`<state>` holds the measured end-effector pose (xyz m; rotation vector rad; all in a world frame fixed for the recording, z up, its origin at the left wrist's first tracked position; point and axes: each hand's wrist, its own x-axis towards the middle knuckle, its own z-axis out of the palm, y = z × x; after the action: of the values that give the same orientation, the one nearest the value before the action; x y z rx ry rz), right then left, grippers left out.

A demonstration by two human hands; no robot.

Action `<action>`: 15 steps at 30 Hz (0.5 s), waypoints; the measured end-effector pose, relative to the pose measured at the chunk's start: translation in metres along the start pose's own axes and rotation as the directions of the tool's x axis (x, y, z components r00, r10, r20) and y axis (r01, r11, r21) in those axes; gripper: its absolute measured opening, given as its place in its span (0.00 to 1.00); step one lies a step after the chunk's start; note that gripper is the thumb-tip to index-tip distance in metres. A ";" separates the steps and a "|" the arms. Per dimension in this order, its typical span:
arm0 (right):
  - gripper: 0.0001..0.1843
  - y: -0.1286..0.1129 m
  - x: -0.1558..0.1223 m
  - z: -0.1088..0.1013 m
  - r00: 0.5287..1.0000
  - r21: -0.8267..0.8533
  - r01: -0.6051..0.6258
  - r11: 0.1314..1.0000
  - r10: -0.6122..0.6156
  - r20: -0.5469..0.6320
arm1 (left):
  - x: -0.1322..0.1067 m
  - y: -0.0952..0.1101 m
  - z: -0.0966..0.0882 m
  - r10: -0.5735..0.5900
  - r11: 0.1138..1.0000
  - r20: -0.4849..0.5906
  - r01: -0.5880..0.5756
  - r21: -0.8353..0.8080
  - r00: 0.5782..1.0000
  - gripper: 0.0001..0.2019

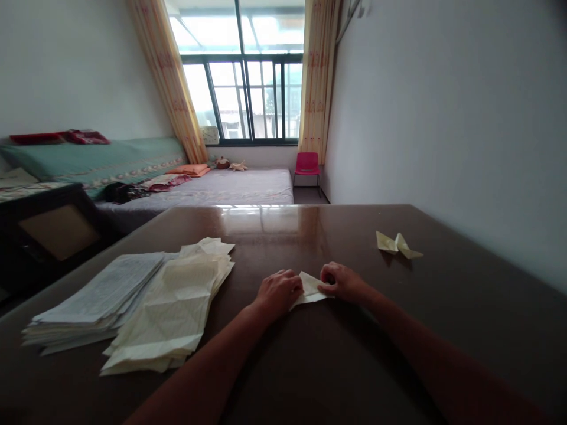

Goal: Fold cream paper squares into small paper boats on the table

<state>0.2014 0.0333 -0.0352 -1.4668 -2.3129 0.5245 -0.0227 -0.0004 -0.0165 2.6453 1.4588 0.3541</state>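
A small folded sheet of cream paper (310,288) lies on the brown table between my two hands. My left hand (280,293) is closed at its left edge, fingers curled on the paper. On the opposite edge, my right hand (343,282) pinches the paper between thumb and fingers. Part of the sheet is hidden under the fingers. Farther right stands a folded paper boat-like shape (398,245) with two pointed ends. To the left is a pile of creased, lined cream sheets (177,307), beside a stack of printed papers (104,289).
The glossy brown table (354,366) reaches toward a bed (248,183) under the window. A pink chair (307,164) stands near the right curtain, and a dark cabinet (48,230) is at the left. A white wall (465,118) runs along the right side.
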 end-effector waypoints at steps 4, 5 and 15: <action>0.07 -0.001 -0.001 0.001 1.000 0.146 -0.029 0.989 0.030 -0.003 | 0.003 -0.003 0.006 -0.093 0.994 -0.012 0.092 -0.055 0.996 0.12; 0.08 -0.002 -0.001 0.001 1.000 0.201 -0.022 0.979 0.024 -0.009 | 0.003 -0.004 0.007 -0.116 0.991 -0.014 0.115 -0.067 0.993 0.18; 0.20 -0.026 -0.001 0.000 0.982 0.570 0.153 0.807 -0.060 -0.178 | 0.004 0.001 0.002 0.075 0.983 -0.241 -0.112 -0.142 0.968 0.12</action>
<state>0.1810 0.0221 -0.0226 -1.0269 -1.8574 0.9517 -0.0191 0.0028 -0.0178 2.6235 1.3041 0.7814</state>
